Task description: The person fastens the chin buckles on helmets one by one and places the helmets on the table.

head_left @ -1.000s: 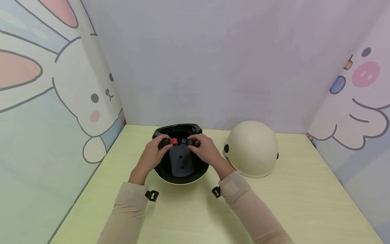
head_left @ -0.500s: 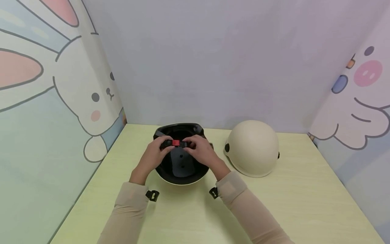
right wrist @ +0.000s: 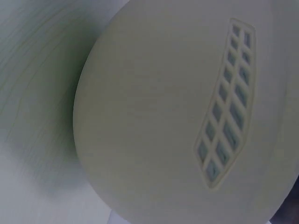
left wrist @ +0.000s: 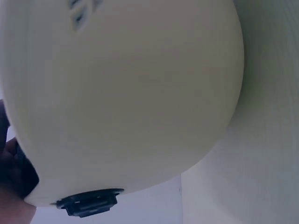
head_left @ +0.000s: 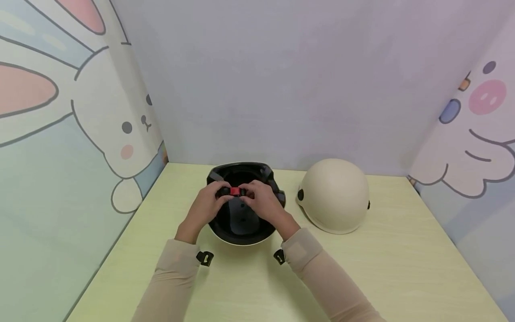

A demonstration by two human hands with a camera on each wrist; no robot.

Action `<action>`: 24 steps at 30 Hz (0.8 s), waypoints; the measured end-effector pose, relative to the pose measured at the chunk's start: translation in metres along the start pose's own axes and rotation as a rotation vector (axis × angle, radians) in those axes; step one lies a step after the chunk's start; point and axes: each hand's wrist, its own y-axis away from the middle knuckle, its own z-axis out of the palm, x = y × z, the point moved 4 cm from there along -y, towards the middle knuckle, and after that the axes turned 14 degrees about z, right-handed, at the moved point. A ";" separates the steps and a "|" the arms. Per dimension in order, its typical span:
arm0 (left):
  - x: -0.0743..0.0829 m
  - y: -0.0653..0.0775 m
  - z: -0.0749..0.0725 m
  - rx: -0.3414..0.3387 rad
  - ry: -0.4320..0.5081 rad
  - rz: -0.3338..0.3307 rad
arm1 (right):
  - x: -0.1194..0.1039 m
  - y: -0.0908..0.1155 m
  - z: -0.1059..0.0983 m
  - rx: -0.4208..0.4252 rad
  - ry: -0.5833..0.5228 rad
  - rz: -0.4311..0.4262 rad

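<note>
An upturned cream helmet (head_left: 241,239) with a black lining lies on the table. Over its opening is the chin-strap buckle (head_left: 235,191), red in the middle with black ends. My left hand (head_left: 202,206) pinches the buckle's left black end between thumb and fingers. The right hand (head_left: 263,205) pinches its right end, and the fingertips hide most of that half. In the left wrist view the helmet's smooth shell (left wrist: 140,102) fills most of the frame, with a black side fitting (left wrist: 91,201). A lattice vent (right wrist: 226,105) shows on the shell in the right wrist view.
A second cream helmet (head_left: 335,197) sits dome up to the right, close to my right forearm. The pale wooden table (head_left: 402,250) meets a plain wall (head_left: 281,89) behind, with cartoon-printed walls on both sides. Each wrist wears a black clip-like mount (head_left: 205,258).
My right hand has moved left toward the left hand. The black part between the red piece and the right fingertips has shortened from view. The upturned helmet shifts slightly right in the frame.
</note>
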 end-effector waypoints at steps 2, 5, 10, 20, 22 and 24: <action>-0.002 0.000 0.001 -0.009 -0.020 -0.019 | 0.002 -0.001 0.001 -0.006 -0.010 0.018; -0.006 0.002 0.002 -0.030 -0.079 -0.042 | 0.005 0.000 0.001 -0.017 -0.027 0.040; -0.009 0.006 0.002 -0.024 -0.220 0.017 | 0.014 0.002 -0.006 0.014 -0.068 0.055; -0.010 0.012 0.001 -0.002 -0.258 0.036 | 0.029 0.005 -0.016 0.068 -0.115 0.044; -0.010 0.012 0.001 0.000 -0.262 0.036 | 0.032 0.005 -0.018 0.086 -0.117 0.050; -0.011 0.013 0.002 0.004 -0.263 0.035 | 0.035 0.006 -0.020 0.108 -0.125 0.063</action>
